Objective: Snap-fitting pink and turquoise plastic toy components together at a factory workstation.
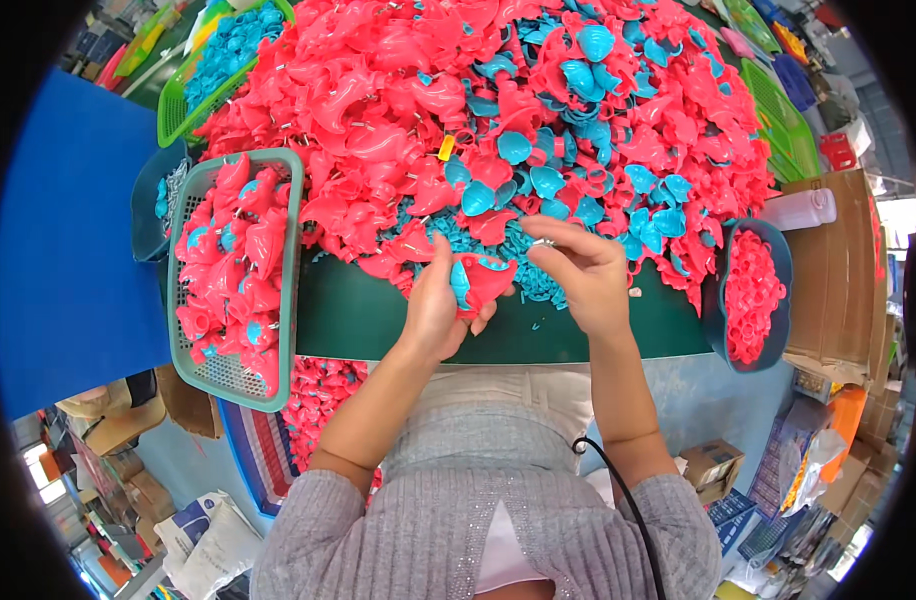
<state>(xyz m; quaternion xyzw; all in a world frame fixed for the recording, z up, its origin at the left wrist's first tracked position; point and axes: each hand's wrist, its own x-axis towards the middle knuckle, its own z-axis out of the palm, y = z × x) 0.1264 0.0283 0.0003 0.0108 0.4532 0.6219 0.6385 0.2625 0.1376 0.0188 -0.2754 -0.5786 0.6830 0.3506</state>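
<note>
My left hand (433, 312) grips a glossy pink plastic part with a blue piece (461, 285) set in it, just above the table's near edge. To its right, the thumb and fingers of my right hand (593, 280) pinch a small silvery metal piece (545, 242), too small to name exactly. The two hands are apart. Beyond them rises a big heap of pink plastic parts (368, 90), mixed with blue shell-shaped pieces (514, 148). Small blue plastic bits (543, 288) lie loose behind and between my hands.
A green mesh basket (296, 235) of pink-and-blue parts stands at the left. Beside it is a dark tub (148, 225) with metal bits. A dark bin (718, 310) of small pink rings sits right, near a cardboard box (833, 270). The green table (378, 335) ends before my waist.
</note>
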